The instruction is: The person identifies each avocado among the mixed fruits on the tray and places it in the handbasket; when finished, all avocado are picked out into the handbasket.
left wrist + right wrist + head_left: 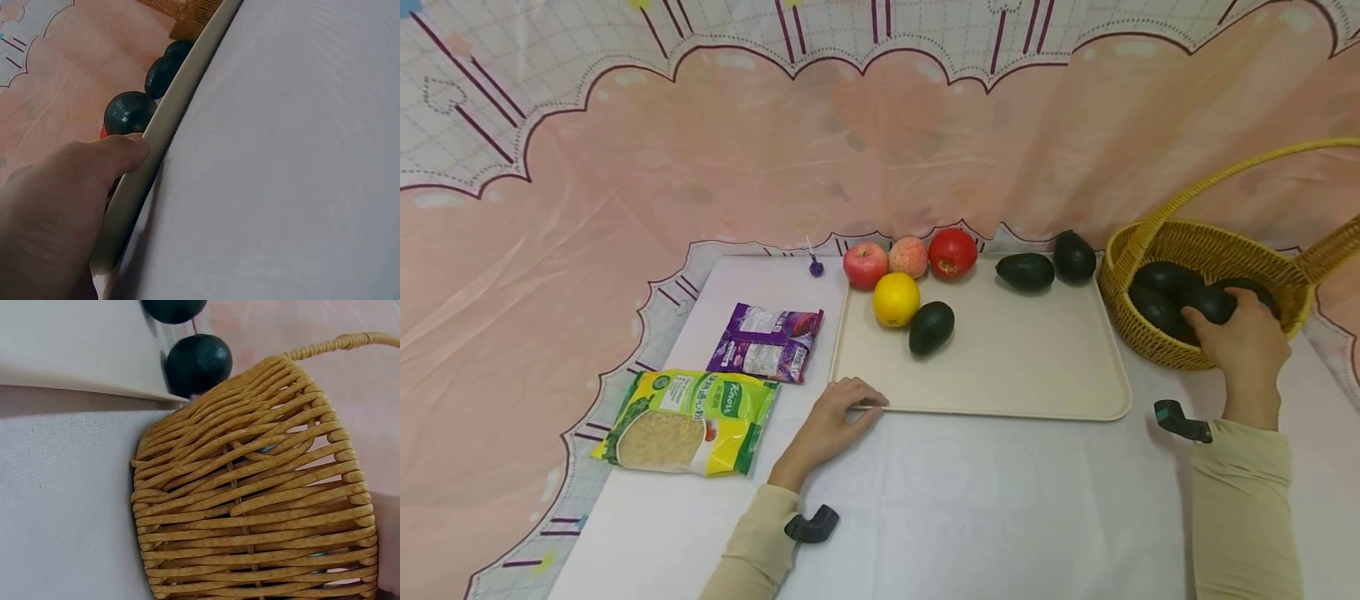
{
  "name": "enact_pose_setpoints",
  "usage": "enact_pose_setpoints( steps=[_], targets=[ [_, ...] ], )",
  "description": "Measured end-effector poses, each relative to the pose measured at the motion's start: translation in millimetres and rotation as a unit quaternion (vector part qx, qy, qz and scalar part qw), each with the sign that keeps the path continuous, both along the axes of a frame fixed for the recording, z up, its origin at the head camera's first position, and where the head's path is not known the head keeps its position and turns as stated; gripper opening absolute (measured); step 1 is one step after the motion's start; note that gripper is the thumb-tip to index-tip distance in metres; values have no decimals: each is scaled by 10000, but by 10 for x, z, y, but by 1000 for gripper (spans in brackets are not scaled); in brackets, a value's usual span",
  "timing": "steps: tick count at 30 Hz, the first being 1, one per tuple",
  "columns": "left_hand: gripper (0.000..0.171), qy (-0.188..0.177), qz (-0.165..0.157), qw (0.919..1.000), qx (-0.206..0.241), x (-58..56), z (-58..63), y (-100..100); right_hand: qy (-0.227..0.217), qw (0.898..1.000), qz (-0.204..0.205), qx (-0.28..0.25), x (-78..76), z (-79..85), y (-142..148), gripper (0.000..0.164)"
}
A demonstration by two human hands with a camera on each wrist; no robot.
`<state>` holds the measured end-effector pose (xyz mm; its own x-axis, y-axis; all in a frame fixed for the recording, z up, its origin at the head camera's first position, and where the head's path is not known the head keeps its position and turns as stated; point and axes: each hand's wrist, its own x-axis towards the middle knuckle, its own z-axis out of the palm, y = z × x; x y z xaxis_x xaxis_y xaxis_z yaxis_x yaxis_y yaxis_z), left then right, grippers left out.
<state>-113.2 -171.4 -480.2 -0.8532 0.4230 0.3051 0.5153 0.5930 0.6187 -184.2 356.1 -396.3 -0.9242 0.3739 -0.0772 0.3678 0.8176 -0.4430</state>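
Observation:
At the right, my right hand (1247, 337) reaches over the near rim of a wicker basket (1172, 346) and grips a dark avocado (1212, 305) between thumb and fingers. Several more avocados (1159, 312) lie around it inside. In the right wrist view the basket's woven wall (250, 512) hides that grip. My left hand (835, 421) holds the near-left corner of a cream tray (1000, 375), its thumb (128, 153) on the rim in the left wrist view. On the tray are one avocado (932, 328) near the left and two (1026, 272) at the back right.
A yellow round fruit (897, 300), an apple (866, 266), a peach (908, 257) and a pomegranate (953, 253) sit at the tray's back left. Left of the tray lie a purple packet (767, 342) and a yellow Knorr bag (688, 422). The basket's handle (1225, 175) arches high.

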Motion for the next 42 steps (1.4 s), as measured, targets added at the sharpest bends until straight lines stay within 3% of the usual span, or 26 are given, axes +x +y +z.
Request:
enact_pose_setpoints(
  steps=[19,30,36,42],
  targets=[
    [17,40,2,10000,-24,2,-4,9,-605,9973,303,284,-36,38,34,90],
    [16,13,19,9999,-98,-6,1,8,-900,9943,472,322,-29,59,33,85],
    [17,-12,36,9999,-94,-2,3,7,-722,9961,473,202,-18,49,29,84],
    [16,-55,32,9999,-95,7,18,7,9,9988,474,-124,21,13,40,76]
  ],
)
